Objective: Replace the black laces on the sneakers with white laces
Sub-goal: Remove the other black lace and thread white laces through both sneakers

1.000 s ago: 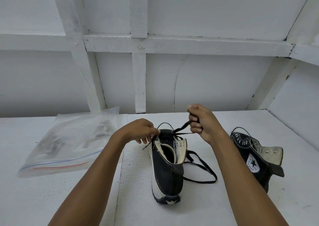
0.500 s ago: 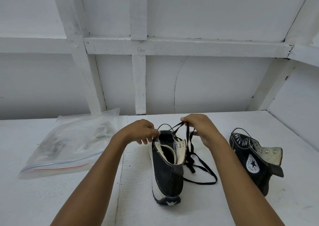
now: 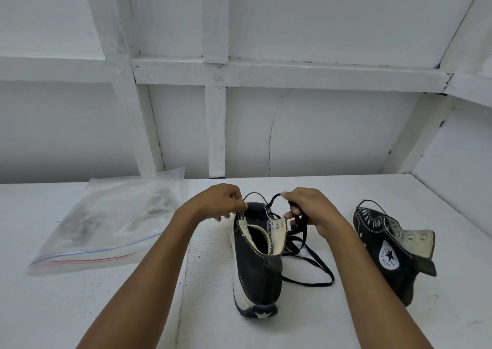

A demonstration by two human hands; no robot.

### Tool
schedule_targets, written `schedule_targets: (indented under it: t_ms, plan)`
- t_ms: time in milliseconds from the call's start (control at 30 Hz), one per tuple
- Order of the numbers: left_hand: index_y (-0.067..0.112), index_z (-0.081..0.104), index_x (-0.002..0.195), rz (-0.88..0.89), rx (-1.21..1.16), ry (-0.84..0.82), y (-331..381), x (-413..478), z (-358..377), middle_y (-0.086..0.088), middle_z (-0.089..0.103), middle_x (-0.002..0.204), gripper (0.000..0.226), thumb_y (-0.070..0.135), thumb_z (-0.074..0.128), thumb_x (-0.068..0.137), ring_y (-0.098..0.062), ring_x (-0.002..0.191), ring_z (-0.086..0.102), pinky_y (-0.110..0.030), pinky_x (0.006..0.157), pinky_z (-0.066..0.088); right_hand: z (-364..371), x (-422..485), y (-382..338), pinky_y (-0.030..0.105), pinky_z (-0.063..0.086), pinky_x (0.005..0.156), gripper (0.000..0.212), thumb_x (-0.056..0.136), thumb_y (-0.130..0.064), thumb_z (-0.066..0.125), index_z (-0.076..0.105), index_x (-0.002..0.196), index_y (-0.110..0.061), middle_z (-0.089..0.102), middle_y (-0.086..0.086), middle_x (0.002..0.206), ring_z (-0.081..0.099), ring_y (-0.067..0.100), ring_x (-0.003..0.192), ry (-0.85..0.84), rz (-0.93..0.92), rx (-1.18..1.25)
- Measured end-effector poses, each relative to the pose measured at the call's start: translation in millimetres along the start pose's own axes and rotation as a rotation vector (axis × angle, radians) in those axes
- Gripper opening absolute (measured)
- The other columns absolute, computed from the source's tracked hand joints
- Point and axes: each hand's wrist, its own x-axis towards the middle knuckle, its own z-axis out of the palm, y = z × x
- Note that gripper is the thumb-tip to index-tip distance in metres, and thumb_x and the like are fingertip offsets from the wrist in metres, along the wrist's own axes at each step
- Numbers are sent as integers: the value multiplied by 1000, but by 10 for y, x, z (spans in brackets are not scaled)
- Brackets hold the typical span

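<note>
Fingers [image 3: 294, 211] of the right hand [image 3: 312, 211] are curled round the black lace [image 3: 310, 254], gripping it just beside the top eyelets [image 3: 278, 225], while the left hand [image 3: 218, 202] pinches the opposite edge of the sneaker [image 3: 258, 271] opening between thumb and fingertips. A short span of lace arcs between the two hands, and the rest trails in loose loops on the tabletop [image 3: 319, 327] just right of the shoe. That lace looks flat, light and entirely limp, so it should carry no push. It can only be drawn, and it is best held close to the eyelet it leaves and pulled in line with the hole, since a long slack grip would likely let it twist or snag. The sneaker stands upright with its heel toward the camera. Its canvas upper is soft and folds easily, and the whole shoe is probably light enough to tip or drag under a pull, which makes the left hand's hold on the collar the sensible brace. A second sneaker [image 3: 394, 258] lies on its side well to the right, untouched. A clear plastic bag [image 3: 106, 223] rests on the left of the tabletop, and I cannot tell what it contains.
</note>
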Motion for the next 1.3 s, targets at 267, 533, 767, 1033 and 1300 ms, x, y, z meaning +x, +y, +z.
schedule_targets:
  t_ms: [267, 533, 767, 1033, 1300]
  plan:
    - [32, 73, 97, 192, 276, -9, 229, 108, 83, 9, 67, 99, 13, 28, 71, 85, -10, 90, 59, -27, 77, 51, 165, -72, -100, 28, 31, 59, 40, 76, -45, 75, 50, 63, -17, 48, -4, 62, 43, 14, 62, -105, -57, -530]
    - [17, 69, 80, 234, 341, 91, 282, 132, 100, 1, 70, 88, 14, 30, 71, 84, -19, 82, 62, -35, 72, 51, 171, -96, -139, 28, 23, 52, 36, 76, -17, 64, 41, 49, -16, 40, -5, 49, 32, 16, 55, -81, -14, -438]
    - [21, 56, 74, -4, 455, 249, 37, 107, -165, 1, 61, 80, 13, 23, 67, 80, -21, 77, 57, -28, 60, 43, 176, -99, -142, 24, 26, 47, 27, 76, -15, 62, 46, 55, -15, 48, -3, 60, 36, 14, 52, -68, 38, -398]
    - [21, 74, 94, 233, 345, 38, 320, 100, 0, 6, 72, 96, 14, 21, 63, 85, -14, 86, 63, -28, 73, 52, 241, -70, -143, 31, 34, 56, 24, 65, -11, 63, 45, 50, -13, 49, 6, 57, 40, 22, 54, 4, 31, -349]
    - [28, 60, 64, 221, 415, -4, 433, 203, 229, 2, 68, 76, 20, 26, 71, 81, -21, 74, 64, -24, 59, 43, 158, -131, -122, 22, 42, 47, 13, 76, 1, 65, 58, 66, -4, 54, 9, 64, 52, 13, 46, -27, 131, -124]
